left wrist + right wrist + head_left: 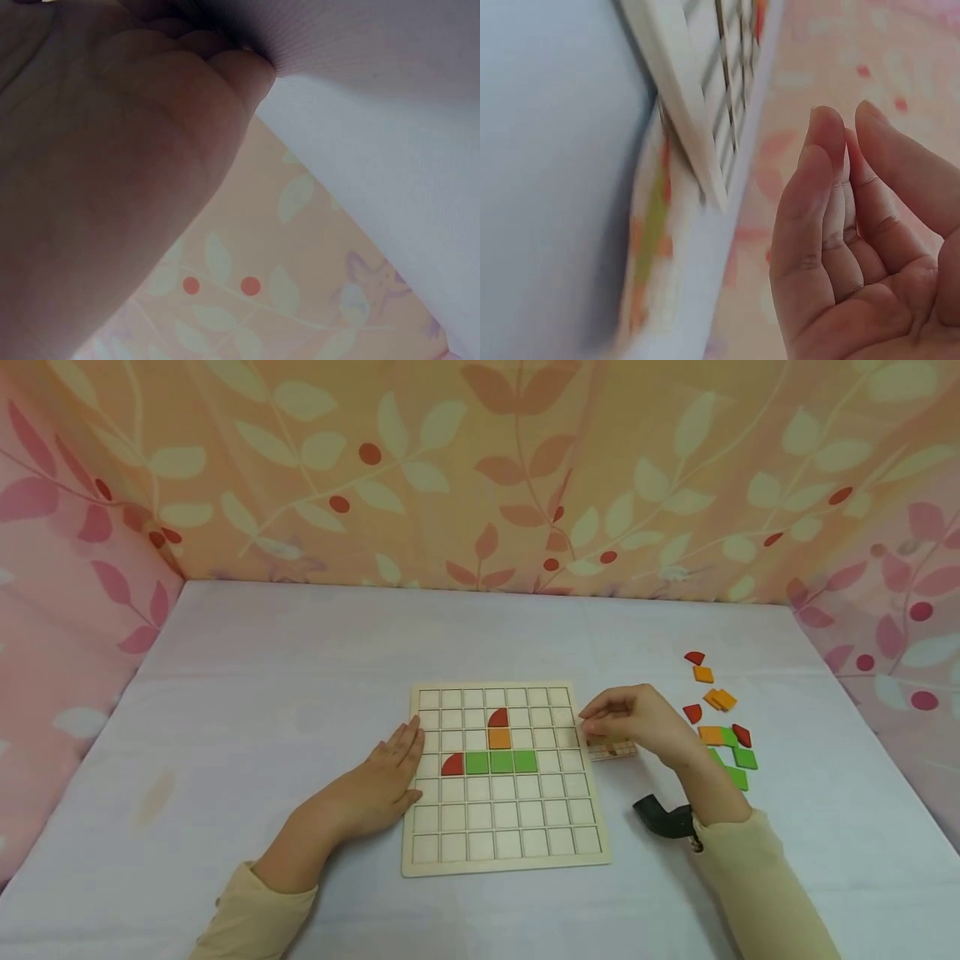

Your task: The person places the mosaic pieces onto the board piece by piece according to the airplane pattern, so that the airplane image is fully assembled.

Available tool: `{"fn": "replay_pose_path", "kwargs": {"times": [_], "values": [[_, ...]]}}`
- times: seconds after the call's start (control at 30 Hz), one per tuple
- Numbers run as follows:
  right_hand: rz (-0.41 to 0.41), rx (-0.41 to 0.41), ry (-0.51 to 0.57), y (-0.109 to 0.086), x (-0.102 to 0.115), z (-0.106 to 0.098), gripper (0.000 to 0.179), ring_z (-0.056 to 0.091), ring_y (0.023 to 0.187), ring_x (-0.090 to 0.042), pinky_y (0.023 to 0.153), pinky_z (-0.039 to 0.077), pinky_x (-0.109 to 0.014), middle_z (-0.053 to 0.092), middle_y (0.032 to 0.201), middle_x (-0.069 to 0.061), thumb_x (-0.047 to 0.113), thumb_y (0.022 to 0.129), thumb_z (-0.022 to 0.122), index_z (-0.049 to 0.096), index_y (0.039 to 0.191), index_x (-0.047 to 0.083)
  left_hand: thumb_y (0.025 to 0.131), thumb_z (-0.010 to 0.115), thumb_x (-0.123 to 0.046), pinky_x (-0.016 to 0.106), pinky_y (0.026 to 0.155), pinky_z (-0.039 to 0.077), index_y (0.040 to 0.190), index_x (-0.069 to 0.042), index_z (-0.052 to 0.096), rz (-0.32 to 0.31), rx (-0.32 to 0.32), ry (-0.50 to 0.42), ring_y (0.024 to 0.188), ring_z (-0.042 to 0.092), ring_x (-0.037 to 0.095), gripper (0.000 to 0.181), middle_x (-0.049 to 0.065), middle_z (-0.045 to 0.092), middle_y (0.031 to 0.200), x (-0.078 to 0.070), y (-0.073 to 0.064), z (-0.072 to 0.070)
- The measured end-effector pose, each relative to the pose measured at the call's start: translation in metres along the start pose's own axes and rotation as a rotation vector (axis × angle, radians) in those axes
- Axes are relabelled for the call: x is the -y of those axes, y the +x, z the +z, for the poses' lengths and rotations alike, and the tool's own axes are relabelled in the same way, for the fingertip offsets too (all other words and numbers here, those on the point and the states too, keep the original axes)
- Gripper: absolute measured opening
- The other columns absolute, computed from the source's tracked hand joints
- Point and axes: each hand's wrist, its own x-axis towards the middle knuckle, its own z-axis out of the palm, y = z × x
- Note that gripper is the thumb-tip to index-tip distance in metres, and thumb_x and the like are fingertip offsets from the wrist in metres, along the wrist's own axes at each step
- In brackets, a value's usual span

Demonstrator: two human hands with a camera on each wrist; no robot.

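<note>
A wooden grid board (517, 843) lies on the white table. In its cells sit a red quarter-round tile (498, 719), an orange square tile (498, 739) below it, another red quarter-round tile (453, 766) and a row of green square tiles (501, 762). My left hand (375, 785) rests at the board's left edge, its fingers extended over the rim. Just beyond the right edge hovers my right hand (641, 722), over a patterned card (613, 750) that it partly hides. The right wrist view shows its fingers (799, 217) gently bent, with nothing between them and the thumb.
Loose tiles lie to the right of the right hand: orange squares (720, 699), red quarter-rounds (692, 713) and green pieces (746, 758); the forearm covers some. A black curved object (663, 818) is at the right wrist. Patterned cloth (480, 477) walls the table's back and sides.
</note>
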Motion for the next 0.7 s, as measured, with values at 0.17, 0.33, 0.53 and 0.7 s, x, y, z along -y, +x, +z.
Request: {"fn": "replay_pose_path", "kwargs": {"times": [0.17, 0.33, 0.53, 0.7], "values": [[0.007, -0.080, 0.018, -0.010, -0.008, -0.022, 0.033, 0.066, 0.082, -0.025, 0.076, 0.052, -0.027, 0.071, 0.088, -0.010, 0.016, 0.084, 0.072, 0.065, 0.105, -0.008, 0.097, 0.050, -0.016, 0.053, 0.112, 0.013, 0.146, 0.012, 0.011, -0.001, 0.000, 0.006, 0.142, 0.001, 0.037, 0.068, 0.024, -0.003, 0.155, 0.002, 0.001, 0.002], [0.009, -0.122, 0.048, -0.019, -0.015, -0.040, 0.038, 0.068, 0.083, -0.018, 0.078, 0.052, -0.022, 0.071, 0.091, -0.007, 0.016, 0.086, 0.070, 0.060, 0.108, -0.013, 0.097, 0.050, -0.015, 0.053, 0.112, 0.013, 0.146, 0.012, 0.011, 0.000, -0.002, 0.002, 0.142, 0.002, 0.037, 0.068, 0.024, -0.002, 0.155, 0.002, 0.002, 0.003], [-0.002, -0.222, 0.015, -0.028, -0.028, -0.062, 0.036, 0.069, 0.080, -0.014, 0.073, 0.053, -0.020, 0.071, 0.088, -0.001, 0.015, 0.088, 0.068, 0.059, 0.107, -0.014, 0.097, 0.050, -0.016, 0.053, 0.112, 0.013, 0.146, 0.012, 0.011, -0.005, -0.003, 0.008, 0.142, 0.001, 0.037, 0.069, 0.024, -0.003, 0.155, 0.002, 0.002, 0.004], [0.075, -0.267, -0.015, -0.036, -0.037, -0.079, 0.042, 0.069, 0.080, -0.014, 0.072, 0.054, -0.022, 0.071, 0.086, 0.005, 0.022, 0.088, 0.068, 0.058, 0.111, -0.012, 0.097, 0.050, -0.018, 0.052, 0.112, 0.012, 0.146, 0.011, 0.011, -0.016, -0.003, 0.018, 0.142, 0.000, 0.035, 0.069, 0.023, -0.003, 0.155, 0.002, 0.003, 0.004]]}}
